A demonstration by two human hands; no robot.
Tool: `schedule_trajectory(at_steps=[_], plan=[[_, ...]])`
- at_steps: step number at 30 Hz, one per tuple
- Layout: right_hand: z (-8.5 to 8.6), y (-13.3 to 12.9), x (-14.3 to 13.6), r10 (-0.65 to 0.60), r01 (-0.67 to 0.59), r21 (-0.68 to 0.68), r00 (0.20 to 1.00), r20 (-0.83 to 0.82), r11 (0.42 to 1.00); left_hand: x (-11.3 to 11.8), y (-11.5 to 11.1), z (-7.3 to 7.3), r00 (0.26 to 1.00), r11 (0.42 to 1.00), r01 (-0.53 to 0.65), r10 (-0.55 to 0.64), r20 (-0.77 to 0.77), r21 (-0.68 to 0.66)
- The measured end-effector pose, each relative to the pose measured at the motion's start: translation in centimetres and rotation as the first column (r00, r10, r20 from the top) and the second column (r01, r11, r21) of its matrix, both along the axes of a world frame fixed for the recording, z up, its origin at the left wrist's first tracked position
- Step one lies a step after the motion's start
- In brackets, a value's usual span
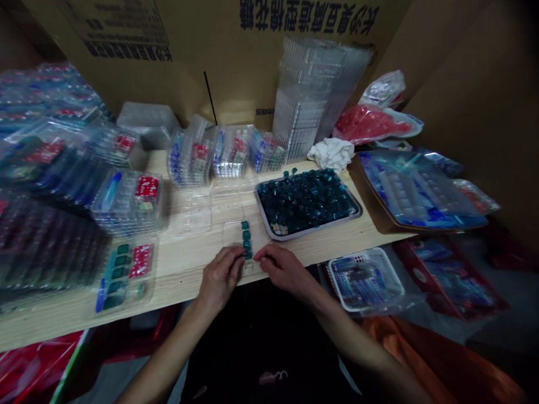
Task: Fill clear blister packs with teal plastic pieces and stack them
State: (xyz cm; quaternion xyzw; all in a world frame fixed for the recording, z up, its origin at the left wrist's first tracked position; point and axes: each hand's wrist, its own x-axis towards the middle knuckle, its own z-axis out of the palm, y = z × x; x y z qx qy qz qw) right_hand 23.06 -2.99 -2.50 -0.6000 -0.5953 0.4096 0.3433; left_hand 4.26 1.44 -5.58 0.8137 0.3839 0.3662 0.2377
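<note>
In the middle of the table's front edge lies a clear plastic tray (231, 229) with a column of small teal cubes (246, 235) in its slots. My left hand (221, 275) is closed at the lower end of that column, its fingertips against a teal cube (247, 251). From the right, my right hand (284, 267) is closed in a pinch beside the same spot; whatever it holds is too small to make out. Just beyond the hands sits a shallow tray (311, 230) heaped with loose dark teal cubes, a few of them at its far rim.
A filled clear tray (126, 275) lies at left, near blurred stacks of filled trays (46, 241). Behind stand a tall stack of clear trays (301, 106), a white crumpled cloth (332, 152) and a bag of red pieces (370, 124). At right are an open carton (373, 207) and a white basket (366, 280).
</note>
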Motion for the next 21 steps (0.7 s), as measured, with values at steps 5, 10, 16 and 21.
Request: schedule_trajectory(at_steps=[5, 10, 16, 21], plan=[[0.0, 0.0, -0.3, 0.010, -0.017, 0.070, 0.996, 0.088, 0.997, 0.1, 0.1, 0.9, 0.998, 0.954, 0.000, 0.018, 0.054, -0.300], [-0.2, -0.2, -1.0, 0.050, -0.068, 0.087, 0.979, 0.199, 0.994, 0.7, -0.3, 1.3, 0.984, 0.886, -0.036, 0.113, 0.140, -0.462], [0.4, -0.5, -1.0, 0.020, -0.029, 0.156, 0.998, 0.061, 0.987, 1.1, -0.6, 2.8, 0.951, 0.860, 0.008, 0.152, 0.270, -0.511], [1.1, 0.0, -1.4, -0.049, 0.053, 0.128, 0.998, -0.035, 0.990, 1.3, -0.6, 4.4, 0.931, 0.814, 0.082, 0.143, 0.335, -0.575]])
